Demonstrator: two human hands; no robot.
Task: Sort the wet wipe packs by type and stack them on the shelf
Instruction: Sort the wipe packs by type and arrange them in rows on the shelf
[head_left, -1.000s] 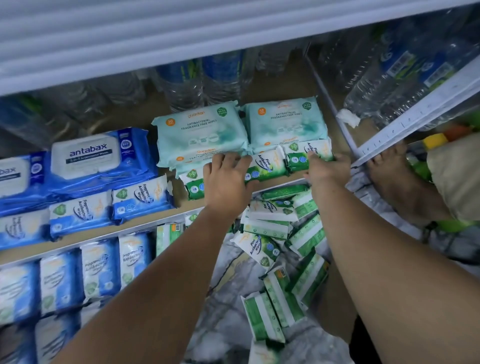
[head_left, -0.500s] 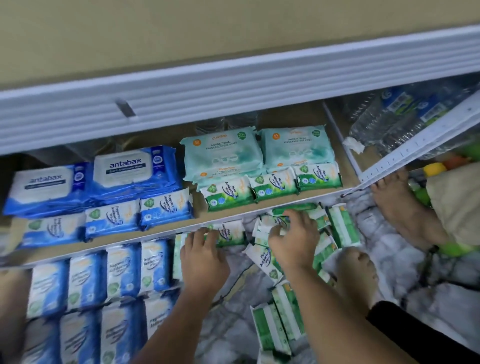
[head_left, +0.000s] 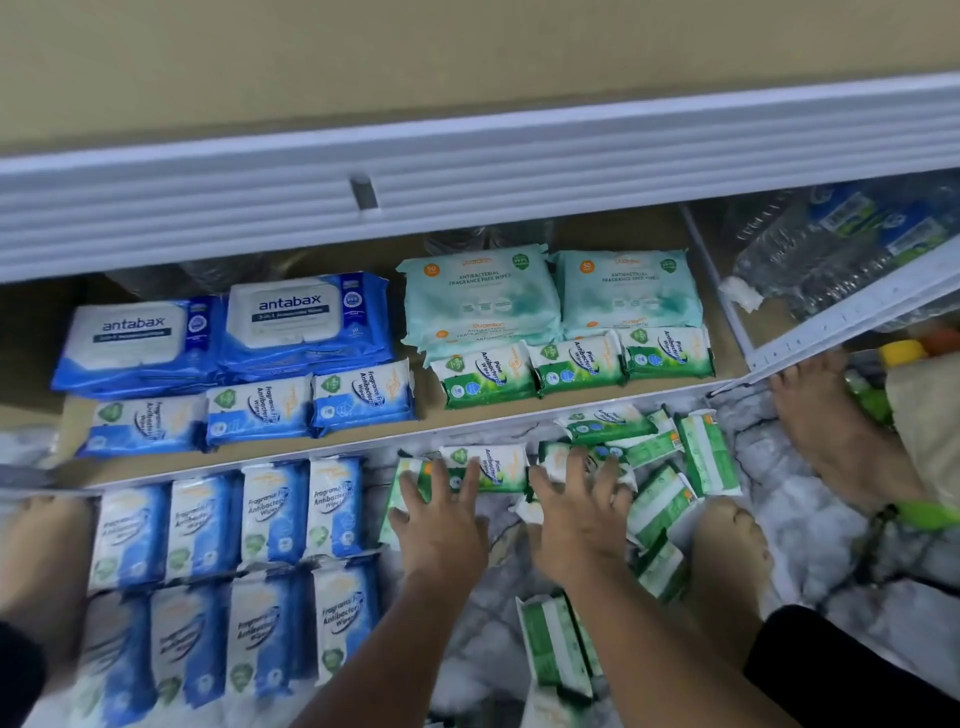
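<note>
Three small green pine wipe packs (head_left: 576, 361) lie in a row at the front of the low shelf (head_left: 311, 453), before two teal packs (head_left: 483, 296). More green packs (head_left: 660, 499) lie loose on the marble floor below the shelf edge. My left hand (head_left: 441, 525) rests with spread fingers on a green pack (head_left: 493, 467) and on one standing on edge beside it. My right hand (head_left: 576, 514) presses spread fingers onto the heap's left end. Neither hand plainly grips a pack.
Two blue antabax packs (head_left: 306, 322) and three small blue packs (head_left: 260, 408) fill the shelf's left half. Several blue packs (head_left: 234, 519) lie in rows on the floor. Bare feet (head_left: 841, 431) stand at right, water bottles (head_left: 831, 244) behind.
Both hands left the green row on the shelf and dropped to the loose green packs on the floor. The view tilted up and back.
</note>
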